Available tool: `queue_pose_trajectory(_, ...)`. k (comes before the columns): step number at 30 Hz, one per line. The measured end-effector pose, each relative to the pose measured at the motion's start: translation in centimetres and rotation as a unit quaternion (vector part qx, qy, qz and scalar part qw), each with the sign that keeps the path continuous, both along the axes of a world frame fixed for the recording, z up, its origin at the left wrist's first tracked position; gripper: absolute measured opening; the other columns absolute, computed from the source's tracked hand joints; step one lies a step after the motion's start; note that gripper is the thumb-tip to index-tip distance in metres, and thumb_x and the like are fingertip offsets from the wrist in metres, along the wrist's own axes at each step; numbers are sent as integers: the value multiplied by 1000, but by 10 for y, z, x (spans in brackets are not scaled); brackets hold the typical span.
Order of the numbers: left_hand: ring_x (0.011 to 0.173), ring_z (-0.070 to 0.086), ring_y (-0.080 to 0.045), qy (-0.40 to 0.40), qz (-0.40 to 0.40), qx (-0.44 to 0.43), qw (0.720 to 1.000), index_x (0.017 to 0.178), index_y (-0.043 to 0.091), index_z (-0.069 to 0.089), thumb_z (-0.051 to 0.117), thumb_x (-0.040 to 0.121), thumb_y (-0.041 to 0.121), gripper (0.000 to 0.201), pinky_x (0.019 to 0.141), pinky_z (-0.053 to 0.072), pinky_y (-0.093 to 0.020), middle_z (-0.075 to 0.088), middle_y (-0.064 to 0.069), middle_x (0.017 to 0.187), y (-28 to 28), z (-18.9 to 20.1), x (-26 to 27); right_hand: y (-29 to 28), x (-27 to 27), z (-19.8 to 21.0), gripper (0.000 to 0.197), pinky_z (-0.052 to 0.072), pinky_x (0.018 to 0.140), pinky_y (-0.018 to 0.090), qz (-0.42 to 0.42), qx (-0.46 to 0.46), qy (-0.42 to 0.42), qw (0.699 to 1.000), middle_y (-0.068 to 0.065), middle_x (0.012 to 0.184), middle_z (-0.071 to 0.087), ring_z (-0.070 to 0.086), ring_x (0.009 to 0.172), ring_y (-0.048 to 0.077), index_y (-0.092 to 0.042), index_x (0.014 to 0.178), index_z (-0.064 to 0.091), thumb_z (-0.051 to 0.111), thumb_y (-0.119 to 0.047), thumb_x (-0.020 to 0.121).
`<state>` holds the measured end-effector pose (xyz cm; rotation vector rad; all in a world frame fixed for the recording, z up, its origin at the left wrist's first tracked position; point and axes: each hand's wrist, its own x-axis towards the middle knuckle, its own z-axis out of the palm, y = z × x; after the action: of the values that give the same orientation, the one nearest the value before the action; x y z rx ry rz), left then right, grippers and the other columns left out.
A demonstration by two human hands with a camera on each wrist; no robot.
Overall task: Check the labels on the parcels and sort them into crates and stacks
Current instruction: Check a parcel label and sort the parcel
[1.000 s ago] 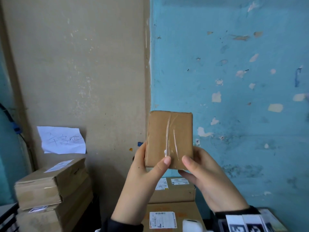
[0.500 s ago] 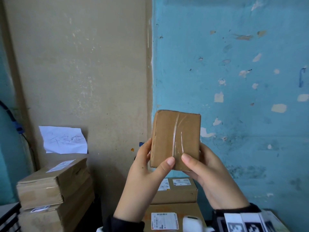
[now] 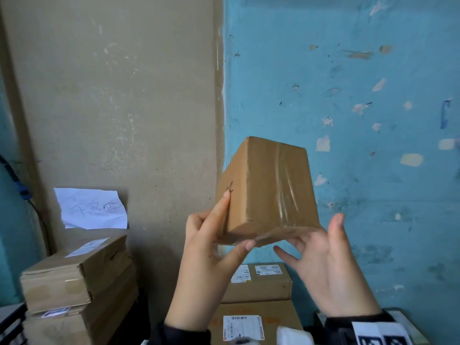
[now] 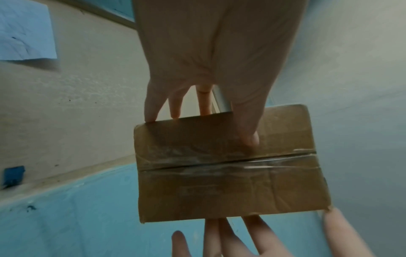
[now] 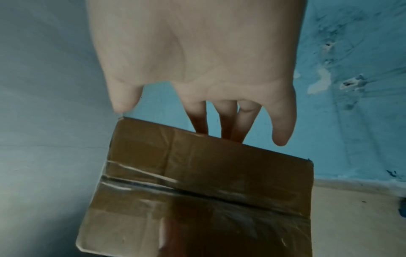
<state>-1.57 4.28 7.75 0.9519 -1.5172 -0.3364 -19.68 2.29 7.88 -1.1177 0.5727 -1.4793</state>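
Centre of the head view, the box is up in front of the wall, tilted. Left hand pinches its lower corner; right hand is spread wide beneath it. Better to support the underside while turning it to find a label.

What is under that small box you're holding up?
Under the small box, the left hand pinches it and the right hand's fingers support it. Below stand labelled cartons. Its underside shows only tape.
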Motion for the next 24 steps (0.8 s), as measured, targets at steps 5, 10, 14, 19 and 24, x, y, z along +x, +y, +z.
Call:
queue_pose_trajectory(5,116,46,14,36,-7,1,999,142,48,36,63,75,58,72,85,42,0,46,15,122,3,0,-2,1,-2,2,69,44,98,42,38,-84,24,995,-6,95,70,65,98,5,-29,89,75,86,-71,36)
queue_pose_trajectory(10,114,58,3,79,10,-17,997,138,43,48,59,77,66,66,93,50,-25,58,19,120,4,-2,-2,-2,2,5,88,43,105,41,42,-125,63,989,7,134,60,51,131,24,-16,136,53,87,-48,62)
queue_pose_trajectory(14,104,65,-2,142,11,-33,989,108,32,66,63,77,43,33,85,53,-17,72,14,103,7,3,-5,0,5,2,94,34,111,53,55,-109,26,992,4,136,60,54,129,26,-20,143,46,88,-41,62)
queue_pose_trajectory(19,112,62,-1,191,-38,-13,981,104,31,64,61,75,36,30,91,51,-18,70,16,112,9,4,-7,3,6,1,97,46,100,58,39,-95,42,994,-3,136,60,59,124,24,-27,142,47,89,-48,57)
queue_pose_trajectory(24,123,53,6,135,-76,15,988,128,43,54,66,83,36,47,99,50,-21,59,25,130,13,6,-8,4,5,-1,94,47,100,56,16,-98,70,993,-5,136,60,60,122,21,-32,139,50,86,-55,56)
